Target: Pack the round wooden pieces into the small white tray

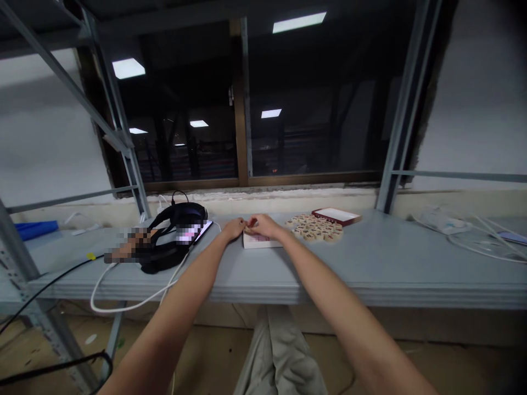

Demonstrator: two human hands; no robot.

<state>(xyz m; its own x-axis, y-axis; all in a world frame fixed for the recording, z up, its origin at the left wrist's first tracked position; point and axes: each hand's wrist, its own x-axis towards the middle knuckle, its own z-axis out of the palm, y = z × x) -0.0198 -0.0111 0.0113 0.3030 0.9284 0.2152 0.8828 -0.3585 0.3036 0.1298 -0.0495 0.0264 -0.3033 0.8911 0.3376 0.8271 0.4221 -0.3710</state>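
Note:
Both my arms reach forward over a grey shelf top (370, 269). My left hand (234, 227) and my right hand (263, 225) meet above a small white box (260, 242), fingers curled and pinched together. A small piece seems held between the fingertips, too small to name. Right of the box lies a cluster of several round wooden game pieces (315, 227), with a red-edged box lid (336, 215) behind them.
A black headset (173, 241) with cables and a phone (197, 230) lies to the left. A white cable (123, 304) loops over the front edge. More cables and a white device (444, 224) sit far right. A dark window (247, 109) is behind, between metal rack posts.

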